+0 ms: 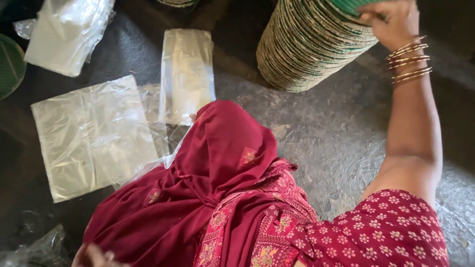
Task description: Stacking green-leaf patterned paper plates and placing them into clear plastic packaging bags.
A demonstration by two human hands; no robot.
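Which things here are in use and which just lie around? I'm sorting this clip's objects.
In use:
- right hand, gripping the top of the plate stack
- plate stack, tall and leaning, on the floor

Lying about:
- flat clear bags on the floor
- folded bag
- crumpled plastic
- left hand, low on red cloth

A tall stack of green-faced leaf plates [309, 42] leans tilted on the grey floor, just right of a clear plastic bag [187, 74].

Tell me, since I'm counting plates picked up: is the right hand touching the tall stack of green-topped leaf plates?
Touching. The head view shows the right hand gripping the top edge of the stack of leaf plates.
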